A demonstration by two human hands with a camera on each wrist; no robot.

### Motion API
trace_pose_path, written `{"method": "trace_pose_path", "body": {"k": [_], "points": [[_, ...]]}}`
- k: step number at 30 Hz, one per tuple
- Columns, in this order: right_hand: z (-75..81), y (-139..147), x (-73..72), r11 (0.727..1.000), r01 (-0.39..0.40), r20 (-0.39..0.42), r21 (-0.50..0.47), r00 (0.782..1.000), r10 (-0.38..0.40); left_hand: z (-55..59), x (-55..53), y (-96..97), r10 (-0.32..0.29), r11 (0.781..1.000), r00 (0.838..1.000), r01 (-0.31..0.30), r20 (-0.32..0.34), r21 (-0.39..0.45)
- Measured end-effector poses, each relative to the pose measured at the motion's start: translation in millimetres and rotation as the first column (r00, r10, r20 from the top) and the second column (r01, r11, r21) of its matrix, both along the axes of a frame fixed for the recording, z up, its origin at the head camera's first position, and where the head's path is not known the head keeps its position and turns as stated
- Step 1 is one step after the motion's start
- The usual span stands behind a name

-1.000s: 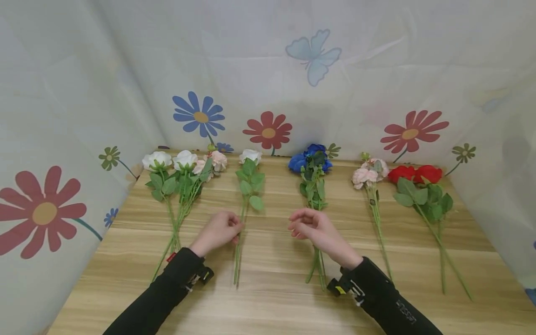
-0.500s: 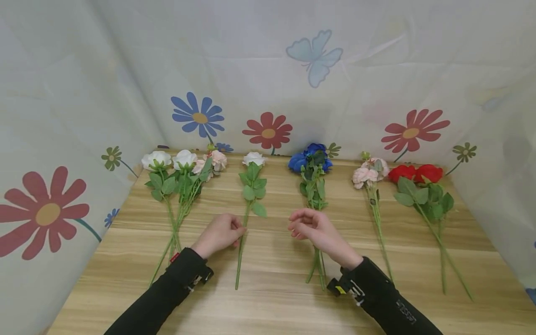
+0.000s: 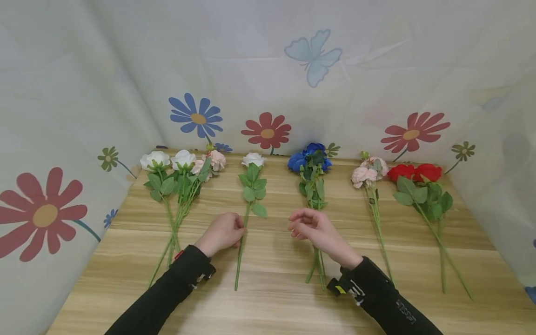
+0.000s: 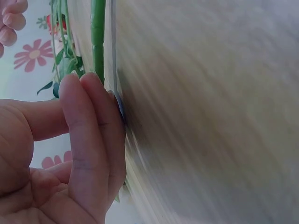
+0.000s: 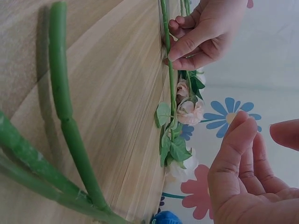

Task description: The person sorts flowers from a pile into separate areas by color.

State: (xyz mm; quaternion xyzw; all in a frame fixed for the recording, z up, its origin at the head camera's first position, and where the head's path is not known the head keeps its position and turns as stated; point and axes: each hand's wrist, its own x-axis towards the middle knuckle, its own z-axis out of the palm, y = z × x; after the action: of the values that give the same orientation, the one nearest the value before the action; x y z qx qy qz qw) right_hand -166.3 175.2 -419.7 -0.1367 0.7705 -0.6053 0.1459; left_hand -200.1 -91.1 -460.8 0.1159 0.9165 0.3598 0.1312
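One white rose (image 3: 249, 193) (ruffled, slim-stemmed) is pinched in the left hand (image 3: 222, 232); right hand (image 3: 320, 232), fingers loosely curved.

Pale cloth (image 3: 243, 56) hangs behind the far edge of a wood-grain table (image 3: 276, 302) and along its left and right sides. Far cloth print, left to right: blue daisy (image 3: 198, 118), red daisy (image 3: 267, 133), light-blue butterfly (image 3: 315, 59) set higher, second red daisy (image 3: 412, 134). Left cloth carries a large red bloom (image 3: 44, 215) and, farther back, a small olive-green flower (image 3: 108, 158).
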Motion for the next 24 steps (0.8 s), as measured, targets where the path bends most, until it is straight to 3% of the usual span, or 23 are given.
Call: {"method": "trace_pose_path", "body": {"k": [5,13,18,24], "points": [[-1.0,-1,0.7,1.0,0.001,-0.001,0.003,1.0,-0.001,1.8,0.7,1.1,-0.008,1.0,1.0,0.007,0.023,0.013],[0.7,-7,2.2,1.0,0.024,-0.02,-0.018,1.0,-0.024,4.8,5.0,-7.3,-0.001,1.0,1.0,0.001,-0.019,-0.014],[-1.3,-14,0.2,0.999,0.048,-0.124,0.009,0.991,-0.047,12.8,9.5,-17.4,0.015,0.996,0.994,-0.025,-0.113,-0.088],[-5.8,-24,-2.2,0.995,0.086,-0.278,0.055,0.958,-0.067,20.9,13.6,-32.3,0.017,0.992,0.976,-0.045,-0.219,-0.121]]}}
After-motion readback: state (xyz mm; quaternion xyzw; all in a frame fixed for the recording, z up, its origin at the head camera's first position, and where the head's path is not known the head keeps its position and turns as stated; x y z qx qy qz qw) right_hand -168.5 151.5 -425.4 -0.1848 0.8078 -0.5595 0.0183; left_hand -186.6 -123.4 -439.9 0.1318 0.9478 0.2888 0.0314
